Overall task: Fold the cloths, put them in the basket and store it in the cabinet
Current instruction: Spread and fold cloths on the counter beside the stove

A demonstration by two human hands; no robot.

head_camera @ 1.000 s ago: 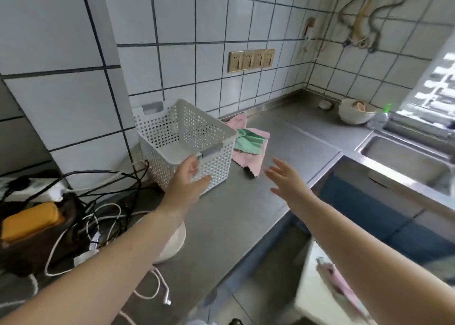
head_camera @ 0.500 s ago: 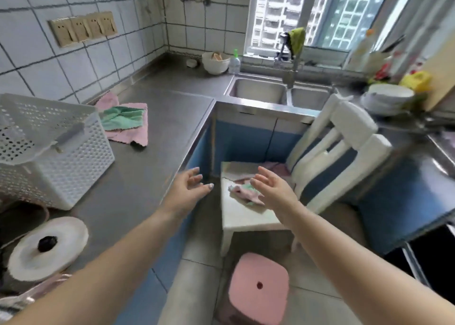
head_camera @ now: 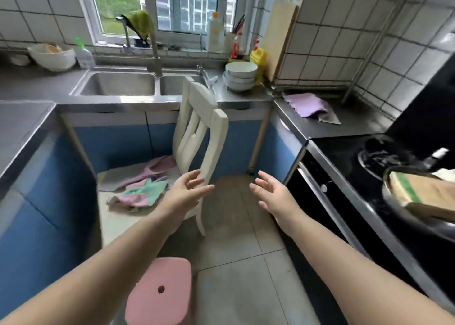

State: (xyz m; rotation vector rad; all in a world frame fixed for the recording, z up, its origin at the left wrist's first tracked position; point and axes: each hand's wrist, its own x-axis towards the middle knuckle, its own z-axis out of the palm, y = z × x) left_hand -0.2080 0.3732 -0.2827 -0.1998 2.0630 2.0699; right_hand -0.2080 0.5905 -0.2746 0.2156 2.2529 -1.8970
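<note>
Both hands, left hand [head_camera: 183, 193] and right hand [head_camera: 272, 193], hung empty with fingers spread. Crumpled pink-and-green cloths [head_camera: 140, 189] lay at nine o'clock on the white wooden chair [head_camera: 197, 137]; a lilac cloth [head_camera: 306, 104] sat at two o'clock. That far cloth could be overlooked.

left hand [head_camera: 183, 193] off basket | both hands now empty over floor | view swung to chair [head_camera: 197, 137]

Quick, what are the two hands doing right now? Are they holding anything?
Left hand: open, fingers spread, holding nothing, in front of the white chair.
Right hand: open, fingers spread, holding nothing.
</note>
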